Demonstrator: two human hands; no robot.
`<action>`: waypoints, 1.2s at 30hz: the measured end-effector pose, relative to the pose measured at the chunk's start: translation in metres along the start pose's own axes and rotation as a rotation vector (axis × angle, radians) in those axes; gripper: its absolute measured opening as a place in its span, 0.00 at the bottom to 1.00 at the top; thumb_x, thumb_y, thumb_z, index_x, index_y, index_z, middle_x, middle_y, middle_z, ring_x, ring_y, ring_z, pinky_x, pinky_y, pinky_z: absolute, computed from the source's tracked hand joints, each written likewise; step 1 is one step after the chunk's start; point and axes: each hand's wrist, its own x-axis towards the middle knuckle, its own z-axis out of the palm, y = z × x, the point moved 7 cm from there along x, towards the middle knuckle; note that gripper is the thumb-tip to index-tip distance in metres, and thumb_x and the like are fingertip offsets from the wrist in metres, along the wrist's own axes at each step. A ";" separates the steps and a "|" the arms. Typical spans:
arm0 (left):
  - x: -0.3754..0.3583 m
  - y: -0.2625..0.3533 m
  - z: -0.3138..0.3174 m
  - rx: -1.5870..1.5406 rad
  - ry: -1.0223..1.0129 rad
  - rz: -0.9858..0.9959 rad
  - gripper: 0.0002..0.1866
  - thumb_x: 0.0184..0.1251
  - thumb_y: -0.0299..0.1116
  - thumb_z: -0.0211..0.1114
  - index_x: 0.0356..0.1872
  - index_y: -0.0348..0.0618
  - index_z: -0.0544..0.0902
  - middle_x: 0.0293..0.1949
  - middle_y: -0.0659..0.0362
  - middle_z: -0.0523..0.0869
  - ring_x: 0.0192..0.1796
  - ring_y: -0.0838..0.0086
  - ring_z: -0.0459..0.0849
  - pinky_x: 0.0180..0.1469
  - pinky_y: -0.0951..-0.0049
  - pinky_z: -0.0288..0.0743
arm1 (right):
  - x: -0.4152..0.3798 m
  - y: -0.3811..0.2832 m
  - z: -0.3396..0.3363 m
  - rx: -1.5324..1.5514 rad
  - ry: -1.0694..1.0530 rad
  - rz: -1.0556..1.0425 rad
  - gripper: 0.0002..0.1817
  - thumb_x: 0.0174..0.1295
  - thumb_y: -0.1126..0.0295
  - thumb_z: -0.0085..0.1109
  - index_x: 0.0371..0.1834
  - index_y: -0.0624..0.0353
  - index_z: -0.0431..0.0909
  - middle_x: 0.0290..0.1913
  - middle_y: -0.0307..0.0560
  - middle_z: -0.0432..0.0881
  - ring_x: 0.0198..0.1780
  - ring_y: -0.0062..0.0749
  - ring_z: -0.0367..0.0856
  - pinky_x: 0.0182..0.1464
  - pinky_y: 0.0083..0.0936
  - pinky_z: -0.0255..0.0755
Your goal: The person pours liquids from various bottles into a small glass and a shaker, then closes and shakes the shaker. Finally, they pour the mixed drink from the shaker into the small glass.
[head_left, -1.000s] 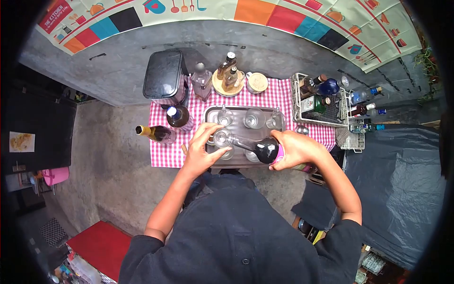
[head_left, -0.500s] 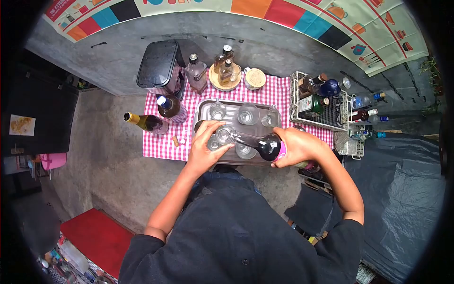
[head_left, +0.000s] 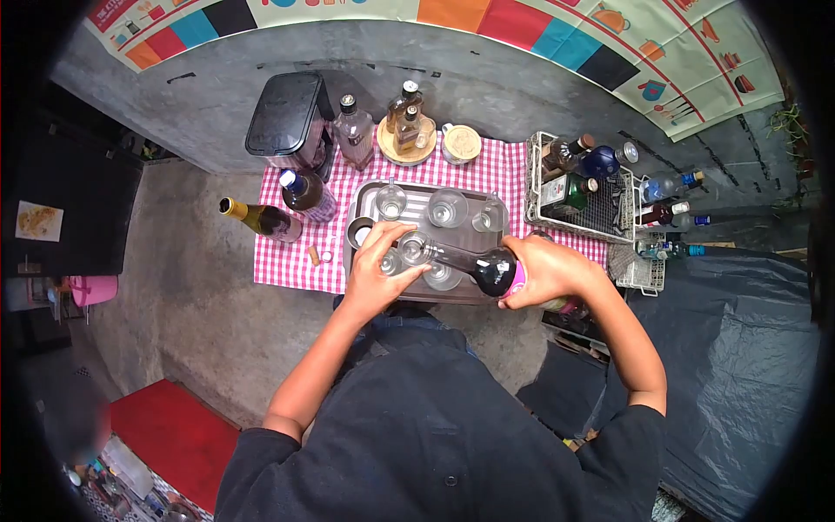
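Note:
My left hand (head_left: 378, 267) is closed around a small clear glass (head_left: 415, 248), held above the front of the grey tray (head_left: 357, 209). In my right hand (head_left: 548, 273) is a dark bottle (head_left: 496, 271) with a pink label, gripped by its body and tipped sideways. The bottle's neck points left and its mouth is at the glass rim. Whether liquid is running cannot be made out. On the tray stand a glass mug (head_left: 391, 205), a wide glass (head_left: 448, 209), another glass (head_left: 489, 216) and a dark round cup (head_left: 359, 232), partly behind my left hand.
On the checkered cloth (head_left: 270, 270) are a yellow-necked bottle (head_left: 270, 222), a white-capped bottle (head_left: 309, 196), a cork (head_left: 314, 255), a clear bottle (head_left: 354, 135), a black-lidded bin (head_left: 285, 117) and a mug (head_left: 461, 143). A wire basket (head_left: 578, 230) with several bottles stands right.
The view has shifted slightly, so the table sits a little further left. The bottle's neck looks clearer, with less dark liquid in it. Both hands keep their holds.

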 end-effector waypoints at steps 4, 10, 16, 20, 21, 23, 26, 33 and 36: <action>0.000 0.000 0.002 -0.006 0.007 0.004 0.30 0.44 0.26 0.81 0.54 0.36 0.82 0.49 0.53 0.82 0.54 0.65 0.80 0.59 0.68 0.73 | -0.001 0.004 0.001 -0.002 0.005 -0.005 0.35 0.37 0.53 0.79 0.39 0.70 0.74 0.32 0.63 0.85 0.38 0.54 0.87 0.40 0.40 0.79; 0.002 0.003 0.004 -0.013 0.003 -0.009 0.30 0.44 0.27 0.81 0.53 0.36 0.82 0.49 0.52 0.83 0.54 0.64 0.81 0.59 0.66 0.73 | -0.001 0.008 0.002 0.002 -0.004 -0.012 0.35 0.37 0.53 0.79 0.41 0.71 0.75 0.34 0.62 0.85 0.39 0.54 0.87 0.41 0.40 0.79; 0.002 0.005 0.003 0.005 0.005 0.000 0.30 0.44 0.27 0.81 0.53 0.37 0.82 0.49 0.52 0.82 0.54 0.64 0.80 0.59 0.66 0.73 | -0.001 0.009 0.003 -0.019 -0.001 -0.009 0.36 0.37 0.53 0.79 0.41 0.71 0.75 0.34 0.62 0.85 0.39 0.53 0.87 0.41 0.39 0.80; 0.000 0.003 0.004 -0.006 0.004 -0.006 0.30 0.44 0.26 0.81 0.54 0.37 0.82 0.49 0.53 0.82 0.54 0.64 0.80 0.59 0.67 0.73 | -0.001 0.007 0.003 -0.017 0.007 -0.018 0.35 0.37 0.54 0.79 0.40 0.71 0.75 0.34 0.62 0.85 0.39 0.54 0.87 0.41 0.40 0.80; 0.000 0.004 0.004 -0.005 0.005 -0.001 0.30 0.45 0.26 0.81 0.54 0.37 0.82 0.49 0.53 0.82 0.54 0.64 0.80 0.59 0.67 0.73 | -0.002 0.007 0.003 -0.014 0.003 -0.013 0.34 0.37 0.54 0.78 0.40 0.71 0.75 0.33 0.62 0.85 0.39 0.54 0.87 0.41 0.40 0.80; 0.000 0.003 0.004 -0.002 0.007 0.008 0.30 0.45 0.27 0.81 0.54 0.37 0.82 0.49 0.53 0.82 0.54 0.64 0.80 0.59 0.67 0.73 | -0.002 0.007 0.003 -0.011 0.000 -0.009 0.34 0.37 0.55 0.78 0.40 0.70 0.75 0.33 0.62 0.85 0.38 0.54 0.87 0.41 0.40 0.80; -0.001 0.000 0.005 0.004 0.010 0.015 0.30 0.45 0.27 0.81 0.53 0.37 0.82 0.49 0.53 0.82 0.54 0.64 0.80 0.59 0.67 0.73 | -0.003 0.006 0.004 -0.002 -0.010 -0.003 0.37 0.38 0.53 0.75 0.41 0.76 0.74 0.31 0.69 0.83 0.38 0.60 0.86 0.41 0.43 0.79; -0.001 0.003 0.006 -0.003 0.008 0.020 0.30 0.44 0.27 0.81 0.53 0.37 0.82 0.49 0.53 0.82 0.53 0.64 0.80 0.58 0.67 0.73 | -0.004 0.003 0.002 -0.001 -0.011 -0.007 0.37 0.38 0.53 0.75 0.41 0.76 0.73 0.31 0.70 0.83 0.38 0.60 0.85 0.41 0.43 0.79; -0.001 0.002 0.006 -0.014 0.009 0.017 0.30 0.45 0.27 0.81 0.53 0.37 0.82 0.49 0.53 0.82 0.53 0.65 0.80 0.58 0.67 0.73 | -0.004 0.005 0.003 -0.016 -0.006 0.013 0.35 0.37 0.53 0.76 0.40 0.73 0.74 0.32 0.67 0.83 0.38 0.58 0.86 0.41 0.42 0.79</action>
